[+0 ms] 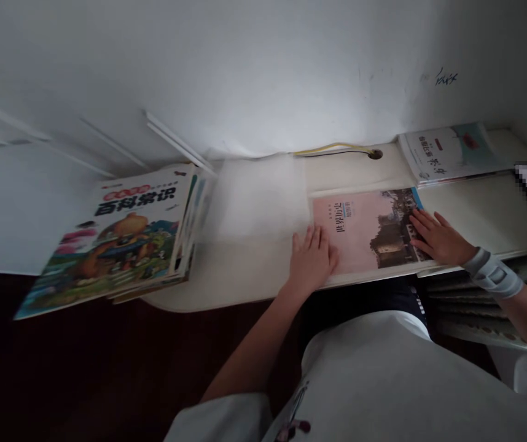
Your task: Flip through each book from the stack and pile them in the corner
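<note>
A pink book point(360, 227) with a dark photo on its cover lies flat on the pale desk point(245, 270) near the front edge. My left hand point(312, 258) rests flat on the book's left edge, fingers stretched out. My right hand point(436, 236) lies flat on the book's right end, fingers spread, with a grey band on the wrist. Neither hand grips anything.
A stack of colourful picture books point(120, 245) overhangs the desk's left end. A blurred white sheet point(258, 196) lies left of the pink book. More books point(452, 153) sit at the back right by a cable hole point(374, 154). Shelved books point(475, 307) show under the desk at right.
</note>
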`<state>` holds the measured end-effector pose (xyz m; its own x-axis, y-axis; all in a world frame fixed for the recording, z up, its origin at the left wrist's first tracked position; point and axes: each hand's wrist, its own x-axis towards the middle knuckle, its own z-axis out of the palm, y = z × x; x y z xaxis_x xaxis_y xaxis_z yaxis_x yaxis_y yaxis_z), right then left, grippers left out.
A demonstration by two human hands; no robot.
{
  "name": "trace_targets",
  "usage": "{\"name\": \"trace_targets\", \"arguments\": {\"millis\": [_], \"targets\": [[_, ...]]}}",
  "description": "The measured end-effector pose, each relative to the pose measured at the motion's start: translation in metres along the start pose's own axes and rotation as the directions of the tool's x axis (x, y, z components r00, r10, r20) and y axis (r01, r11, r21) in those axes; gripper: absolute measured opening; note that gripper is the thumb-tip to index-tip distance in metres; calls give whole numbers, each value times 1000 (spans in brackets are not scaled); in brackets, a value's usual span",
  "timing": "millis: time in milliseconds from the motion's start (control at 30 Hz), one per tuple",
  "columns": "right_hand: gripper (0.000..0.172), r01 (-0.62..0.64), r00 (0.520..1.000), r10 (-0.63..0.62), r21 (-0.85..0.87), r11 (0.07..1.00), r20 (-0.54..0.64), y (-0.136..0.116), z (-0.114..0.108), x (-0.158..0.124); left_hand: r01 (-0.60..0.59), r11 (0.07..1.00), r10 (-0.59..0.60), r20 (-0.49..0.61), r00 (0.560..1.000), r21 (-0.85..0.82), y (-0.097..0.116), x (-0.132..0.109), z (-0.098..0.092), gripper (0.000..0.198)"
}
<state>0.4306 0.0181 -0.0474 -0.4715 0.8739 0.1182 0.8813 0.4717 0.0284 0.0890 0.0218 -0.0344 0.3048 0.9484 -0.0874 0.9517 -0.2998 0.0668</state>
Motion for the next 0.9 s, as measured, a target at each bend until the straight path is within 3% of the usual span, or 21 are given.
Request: {"name": "trace_targets", "arguments": {"millis": [100, 200, 300, 400, 500, 633, 767, 900], "targets": [[70, 40, 999, -40, 5, 999, -35, -7, -8, 40, -111, 994, 110, -39, 993, -11, 23, 34, -17, 62], [69, 159, 987, -158, 60, 986, -10, -21, -5, 91, -260, 964, 259, -31, 966, -51, 46, 79, -25, 58], [70, 207, 975, -215, 111, 972, 65, -26, 6, 123, -238, 968, 241, 42, 970, -78, 51, 108, -16, 58], [71, 197, 974, -208, 116, 974, 90, -14, 17, 126, -192, 977, 195, 20, 981, -97, 36, 114, -1, 59], [65, 108, 992, -113, 78, 991, 63, 6, 19, 115, -126, 986, 125, -16, 992, -112, 11, 109, 4, 61], [57, -111, 994, 112, -13, 994, 20, 22, 3, 105, 23, 997, -28, -63, 998, -79, -19, 106, -9, 59], [41, -408, 913, 407, -102, 907, -34, 22, -13, 102, 134, 990, -139, -124, 983, -49, -34, 108, -26, 51], [37, -511, 860, 510, -53, 858, -23, 21, -13, 99, 149, 978, -167, -118, 979, -147, -39, 110, -26, 38]]}}
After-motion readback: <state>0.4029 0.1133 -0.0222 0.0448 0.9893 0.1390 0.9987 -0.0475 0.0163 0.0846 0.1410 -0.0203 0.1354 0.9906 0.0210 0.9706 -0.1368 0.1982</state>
